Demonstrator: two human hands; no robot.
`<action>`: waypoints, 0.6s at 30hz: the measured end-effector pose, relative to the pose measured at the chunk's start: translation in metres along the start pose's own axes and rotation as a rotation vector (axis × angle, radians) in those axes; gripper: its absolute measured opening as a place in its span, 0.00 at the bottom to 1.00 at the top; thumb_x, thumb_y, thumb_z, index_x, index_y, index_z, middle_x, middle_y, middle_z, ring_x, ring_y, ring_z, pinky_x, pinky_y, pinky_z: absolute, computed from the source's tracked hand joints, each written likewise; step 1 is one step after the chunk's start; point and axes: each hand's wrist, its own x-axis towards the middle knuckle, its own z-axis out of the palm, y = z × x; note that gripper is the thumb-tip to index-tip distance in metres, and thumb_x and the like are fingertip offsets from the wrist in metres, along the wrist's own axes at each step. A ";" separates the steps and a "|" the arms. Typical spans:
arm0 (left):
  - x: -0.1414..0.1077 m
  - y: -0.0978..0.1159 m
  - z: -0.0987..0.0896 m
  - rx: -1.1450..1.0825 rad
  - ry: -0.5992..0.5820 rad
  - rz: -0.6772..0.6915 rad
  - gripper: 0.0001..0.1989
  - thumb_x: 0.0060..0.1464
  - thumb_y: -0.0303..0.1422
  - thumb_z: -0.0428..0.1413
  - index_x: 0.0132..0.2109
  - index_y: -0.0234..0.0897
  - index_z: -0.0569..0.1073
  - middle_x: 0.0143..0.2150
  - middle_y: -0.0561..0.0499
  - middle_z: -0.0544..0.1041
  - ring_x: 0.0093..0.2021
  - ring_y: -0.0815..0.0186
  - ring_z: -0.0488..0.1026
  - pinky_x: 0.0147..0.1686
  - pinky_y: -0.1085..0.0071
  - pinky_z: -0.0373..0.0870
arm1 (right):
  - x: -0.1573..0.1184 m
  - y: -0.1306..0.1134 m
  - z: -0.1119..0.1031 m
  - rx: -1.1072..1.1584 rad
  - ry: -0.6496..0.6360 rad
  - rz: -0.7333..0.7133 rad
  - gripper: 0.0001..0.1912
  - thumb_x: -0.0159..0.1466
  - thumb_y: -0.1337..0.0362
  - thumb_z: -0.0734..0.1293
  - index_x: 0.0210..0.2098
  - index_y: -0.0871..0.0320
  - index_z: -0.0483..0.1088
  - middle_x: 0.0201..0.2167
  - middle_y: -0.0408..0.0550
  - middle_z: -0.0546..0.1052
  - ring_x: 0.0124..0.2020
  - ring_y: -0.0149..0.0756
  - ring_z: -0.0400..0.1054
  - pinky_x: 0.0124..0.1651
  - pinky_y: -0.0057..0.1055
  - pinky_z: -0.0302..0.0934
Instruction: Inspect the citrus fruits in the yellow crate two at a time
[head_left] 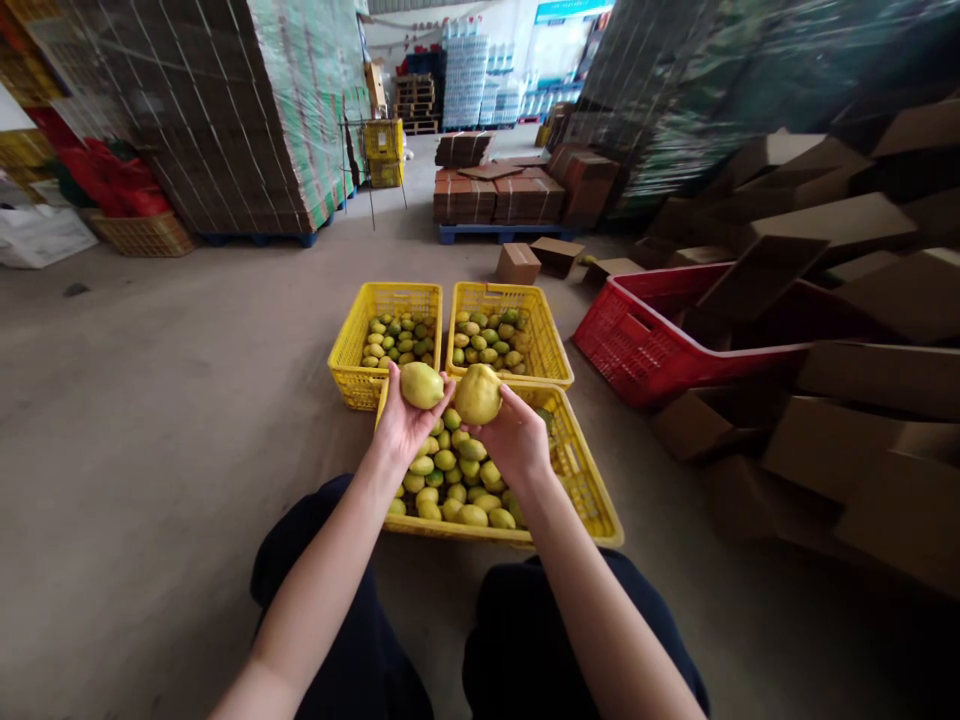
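Observation:
My left hand point(405, 420) is closed around a yellow-green lemon point(421, 385), its fingers under and behind the fruit. Beside it my right hand point(517, 430) grips a larger, rounder yellow lemon point(478, 394). Both fruits are held up close together above the near yellow crate point(592, 490), which contains many lemons point(450, 480) from yellow to green. Two more yellow crates stand just beyond, one at left point(349, 350) and one at right point(555, 350). Each has lemons in its lower part.
A red crate point(637, 340) with cardboard in it stands to the right, among piled open boxes point(847, 430). Flattened cartons lie on a blue pallet point(480, 235) ahead. Wrapped stacks point(315, 120) rise on both sides. Concrete floor point(187, 400) extends to the left.

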 end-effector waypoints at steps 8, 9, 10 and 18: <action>0.005 -0.006 -0.010 0.077 0.161 0.068 0.08 0.57 0.37 0.55 0.36 0.36 0.70 0.30 0.52 0.74 0.30 0.68 0.74 0.37 0.66 0.77 | 0.002 0.011 0.000 -0.044 0.042 -0.006 0.07 0.57 0.63 0.66 0.35 0.57 0.70 0.26 0.42 0.77 0.23 0.34 0.71 0.19 0.27 0.64; 0.004 -0.006 -0.009 0.083 0.152 0.075 0.07 0.56 0.36 0.56 0.35 0.36 0.70 0.29 0.53 0.73 0.30 0.68 0.74 0.38 0.67 0.77 | 0.001 0.012 0.000 -0.053 0.045 -0.003 0.07 0.57 0.62 0.66 0.35 0.57 0.70 0.25 0.42 0.77 0.22 0.33 0.70 0.18 0.26 0.62; 0.002 -0.005 -0.008 0.084 0.141 0.066 0.07 0.55 0.35 0.56 0.35 0.36 0.70 0.29 0.52 0.74 0.30 0.69 0.74 0.38 0.67 0.77 | 0.001 0.013 0.000 -0.056 0.056 0.009 0.07 0.57 0.61 0.66 0.34 0.58 0.70 0.24 0.42 0.76 0.20 0.33 0.69 0.16 0.25 0.61; 0.001 -0.007 -0.006 0.073 0.224 -0.042 0.13 0.62 0.30 0.44 0.36 0.32 0.72 0.29 0.48 0.75 0.29 0.67 0.74 0.29 0.71 0.76 | 0.009 0.019 -0.003 -0.090 0.309 0.131 0.13 0.64 0.57 0.61 0.29 0.59 0.69 0.18 0.43 0.74 0.17 0.33 0.68 0.15 0.27 0.60</action>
